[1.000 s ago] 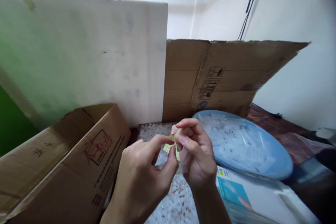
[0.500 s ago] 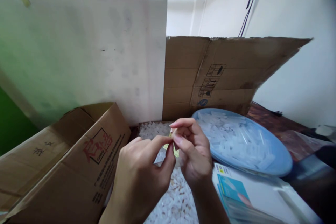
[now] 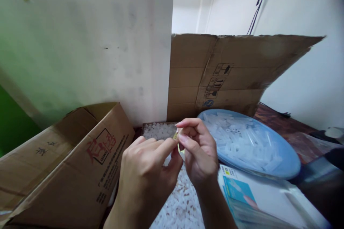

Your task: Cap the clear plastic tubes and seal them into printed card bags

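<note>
At six o'clock, your right hand (image 3: 201,154) pinched a small yellow piece (image 3: 180,149); your left hand (image 3: 150,164) met it, gripping or merely touching, I couldn't tell. A blue basin (image 3: 293,164) sat toward four o'clock.

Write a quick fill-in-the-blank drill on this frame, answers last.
1. The left hand and right hand meet at a small piece coloured ____.
2. The wide tray holding translucent pieces is ____.
3. The large characters on the open box are printed in ____.
4. In view, the white panel stands to the ____ of the cardboard sheet.

Missing words: yellow; blue; red; left.
</note>
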`<act>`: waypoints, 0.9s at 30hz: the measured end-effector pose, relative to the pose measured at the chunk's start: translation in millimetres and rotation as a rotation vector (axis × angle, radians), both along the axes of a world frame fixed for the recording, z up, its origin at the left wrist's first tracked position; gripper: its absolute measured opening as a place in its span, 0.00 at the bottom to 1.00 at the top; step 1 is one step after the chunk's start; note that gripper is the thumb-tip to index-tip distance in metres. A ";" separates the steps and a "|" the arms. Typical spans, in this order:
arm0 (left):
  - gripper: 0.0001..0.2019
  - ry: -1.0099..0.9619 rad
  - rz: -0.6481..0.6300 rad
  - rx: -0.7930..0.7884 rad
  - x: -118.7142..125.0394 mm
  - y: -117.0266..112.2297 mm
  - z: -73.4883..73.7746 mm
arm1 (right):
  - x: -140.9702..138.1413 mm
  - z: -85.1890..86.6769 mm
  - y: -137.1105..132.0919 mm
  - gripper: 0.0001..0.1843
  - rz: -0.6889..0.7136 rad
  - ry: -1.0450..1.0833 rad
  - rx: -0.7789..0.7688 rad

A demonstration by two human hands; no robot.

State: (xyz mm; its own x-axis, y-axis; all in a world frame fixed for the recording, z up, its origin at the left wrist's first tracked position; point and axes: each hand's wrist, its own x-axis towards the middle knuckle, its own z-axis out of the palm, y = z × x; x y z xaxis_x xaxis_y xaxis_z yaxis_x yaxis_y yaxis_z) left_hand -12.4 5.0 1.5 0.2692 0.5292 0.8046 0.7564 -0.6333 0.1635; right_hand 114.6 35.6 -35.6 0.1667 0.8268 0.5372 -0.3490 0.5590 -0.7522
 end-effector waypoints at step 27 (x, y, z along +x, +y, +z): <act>0.20 -0.860 0.003 -0.405 -23.6 25.4 -14.1 | 18.3 18.9 -1.9 0.06 0.202 -0.561 -0.038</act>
